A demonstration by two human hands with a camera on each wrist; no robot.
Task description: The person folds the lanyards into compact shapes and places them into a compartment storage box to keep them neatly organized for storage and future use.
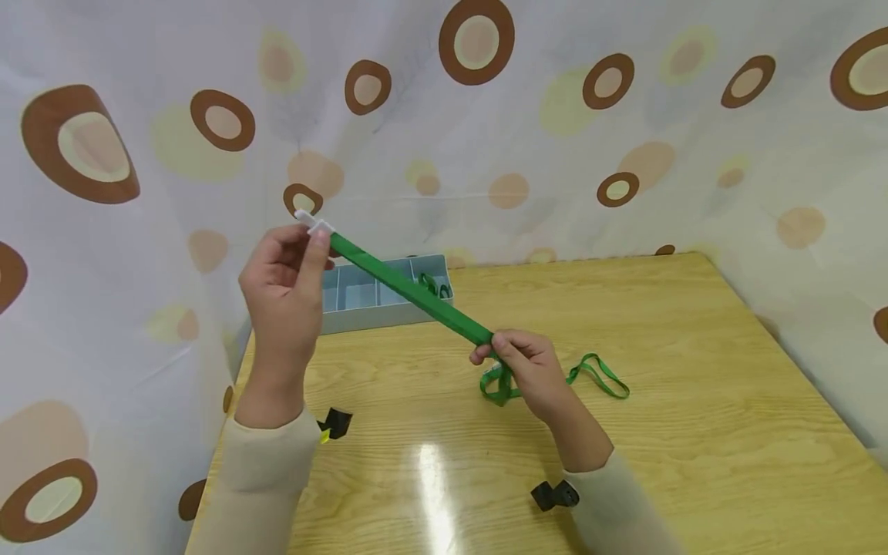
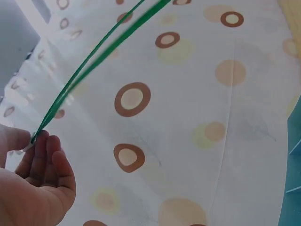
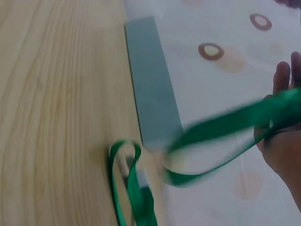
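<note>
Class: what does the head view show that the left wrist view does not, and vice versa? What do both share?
Only the head view: the right hand, gripping the green strap; a green loop on the table; green pieces in the tray.

Only the left wrist view: the strap's two strands parting; a grey area at upper left.

Both: the left hand pinching the strap's end, the strap itself, part of the tray, and the patterned cloth.

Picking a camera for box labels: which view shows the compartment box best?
The head view: it shows the box's open compartments, though the left hand and green strap hide part of it. The left wrist view catches only a cropped piece at its right edge; the right wrist view, one plain outer side.
</note>
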